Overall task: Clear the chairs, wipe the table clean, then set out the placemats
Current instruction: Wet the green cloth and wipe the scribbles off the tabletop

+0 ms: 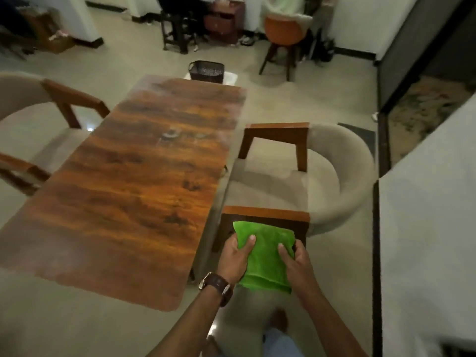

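Both hands hold a folded bright green microfibre cloth (265,256) out in front of the body, off the near right corner of the long rectangular table with a dark orange wood-grain top (134,181). The left hand (235,261), a brown leather-strapped watch (216,284) on its wrist, grips the cloth's left edge with the thumb lying across the top and the fingers curled underneath; the right hand (296,264) pinches the right edge the same way, thumb on top, fingers wrapped below. Held by two opposite edges like this, the cloth stays flat and doubled, which reads as squaring it into a pad before wiping (a judgement, since nothing is touching the table yet). Just beyond the hands stands a beige upholstered armchair with brown wooden arms (296,176), its seat bare, and well to the left of the left hand, across the table, a matching beige armchair (31,109) shows only partly. The tabletop carries a pale smudge or ring (170,135) towards its middle, though the frame is too soft to say whether it is a stain or a reflection. Far past the table's end sits a dark woven basket (206,70) on the floor. No placemats are in view, so wiping looks like the step in hand, with the cloth poised beside the surface it is meant for.
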